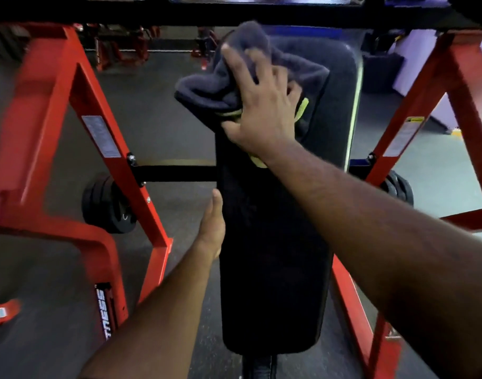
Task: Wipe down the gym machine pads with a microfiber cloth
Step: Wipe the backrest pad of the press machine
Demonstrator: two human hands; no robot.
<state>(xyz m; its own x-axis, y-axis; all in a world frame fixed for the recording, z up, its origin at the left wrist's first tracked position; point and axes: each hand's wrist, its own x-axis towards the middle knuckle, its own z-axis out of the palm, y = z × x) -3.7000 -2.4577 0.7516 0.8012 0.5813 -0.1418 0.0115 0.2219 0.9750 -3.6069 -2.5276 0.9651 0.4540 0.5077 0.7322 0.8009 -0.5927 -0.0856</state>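
Microfiber cloth (250,75) lies bunched at the bench pad's (272,255) far end under the flat, pressing right hand (261,110), left hand (214,225) open against the pad's edge; wiping is underway, and next probably comes a stroke toward the near end.

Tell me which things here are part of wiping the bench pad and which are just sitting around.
Part of the job:
- microfiber cloth, pressed flat under the right hand
- black bench pad
- left hand, flat against the pad's left edge

Just lying about:
- red frame
- weight plates on the left peg
- weight plates on the right
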